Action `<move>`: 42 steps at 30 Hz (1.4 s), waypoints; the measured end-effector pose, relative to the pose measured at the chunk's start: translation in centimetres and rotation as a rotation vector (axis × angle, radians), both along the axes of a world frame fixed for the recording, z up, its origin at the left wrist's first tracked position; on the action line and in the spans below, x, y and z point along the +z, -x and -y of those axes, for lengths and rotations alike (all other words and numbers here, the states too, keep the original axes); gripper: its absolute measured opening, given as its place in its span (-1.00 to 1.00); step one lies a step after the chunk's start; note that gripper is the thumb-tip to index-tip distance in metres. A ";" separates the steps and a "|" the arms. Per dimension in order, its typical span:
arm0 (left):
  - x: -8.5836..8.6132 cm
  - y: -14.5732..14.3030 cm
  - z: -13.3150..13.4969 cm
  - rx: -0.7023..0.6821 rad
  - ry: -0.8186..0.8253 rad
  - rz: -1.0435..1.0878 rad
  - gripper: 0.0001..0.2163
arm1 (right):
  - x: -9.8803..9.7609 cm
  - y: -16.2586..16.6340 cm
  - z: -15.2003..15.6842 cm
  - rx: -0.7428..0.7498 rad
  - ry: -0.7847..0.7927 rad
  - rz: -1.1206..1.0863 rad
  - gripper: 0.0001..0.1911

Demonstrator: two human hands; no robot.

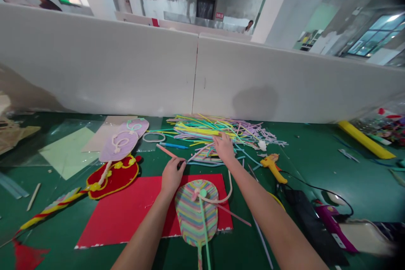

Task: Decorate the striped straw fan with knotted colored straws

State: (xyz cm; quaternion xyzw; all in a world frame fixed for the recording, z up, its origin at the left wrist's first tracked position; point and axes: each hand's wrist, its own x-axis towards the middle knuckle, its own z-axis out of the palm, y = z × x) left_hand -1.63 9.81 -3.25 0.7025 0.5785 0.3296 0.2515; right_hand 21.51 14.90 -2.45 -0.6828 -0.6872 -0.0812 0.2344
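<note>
My left hand (172, 175) is closed around a pink stick (166, 150) whose far end points up and left; something small and dark shows by the thumb. My right hand (225, 148) reaches into a heap of coloured pipe cleaners (193, 128), fingers bent onto the strands; the fingertips are partly hidden. Between my forearms lies a striped fan (188, 209) made of pastel pipe cleaners, with a green strand (204, 230) down its middle and a pale pink one curling to the right. Beneath it is a red board (126, 211).
To the left lie a purple and red fan-shaped piece (122, 141), light green paper (68, 152) and a red tassel (28, 255). A blue pen (174, 146) rests near the heap. On the right are a yellow glue gun (272, 168) with a cord and a yellow bar (365, 139). A white partition (142, 71) stands behind.
</note>
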 end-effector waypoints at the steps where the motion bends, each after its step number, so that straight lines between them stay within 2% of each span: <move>1: 0.0 0.0 0.0 0.001 0.000 -0.003 -0.79 | 0.0 0.0 -0.3 -0.017 -0.021 -0.012 -0.69; 4: 0.0 0.0 -0.1 0.002 0.001 -0.006 -0.79 | 0.1 -0.2 -1.4 -0.032 -0.041 -0.046 -0.71; 9: -0.1 0.0 -0.2 -0.003 0.021 -0.001 -0.81 | 0.4 -0.7 -3.1 0.027 -0.003 -0.044 -0.80; 17: -0.3 0.0 -0.1 0.004 0.012 -0.003 -0.82 | 0.6 -1.1 -3.9 0.088 0.066 0.046 -0.87; 21: -0.3 0.0 -0.1 0.002 0.014 -0.007 -0.81 | 1.1 -1.1 -4.3 0.094 0.046 -0.093 -0.91; 24: -0.3 0.0 -0.1 0.000 0.008 -0.006 -0.81 | 1.9 -1.8 -4.7 0.165 0.057 -0.281 -0.90; 27: -0.4 0.0 -0.2 0.007 0.015 -0.009 -0.80 | 3.5 -3.1 -5.0 0.211 0.061 -0.319 -0.85; 29: -0.4 0.0 -0.2 0.012 0.022 -0.013 -0.80 | 5.0 -4.0 -4.7 0.216 -0.028 -0.294 -0.83; 31: -0.3 0.0 -0.1 0.011 0.018 -0.012 -0.80 | 6.6 -4.8 -4.0 0.139 -0.205 -0.179 -0.83; 33: -0.2 0.0 -0.1 0.007 0.008 -0.007 -0.80 | 8.0 -5.4 -2.9 -0.055 -0.358 -0.088 -0.83; 37: -0.3 0.0 -0.1 0.005 0.007 0.017 -0.80 | 9.7 -6.0 -0.9 -0.291 -0.508 -0.072 -0.81; 39: -0.3 -0.1 -0.2 0.017 0.008 0.050 -0.79 | 10.0 -5.9 -0.1 -0.353 -0.568 -0.202 -0.77; 42: 0.1 -0.2 -0.2 0.061 -0.043 0.130 -0.77 | 9.9 -4.4 1.6 -0.305 -0.558 -0.636 -0.72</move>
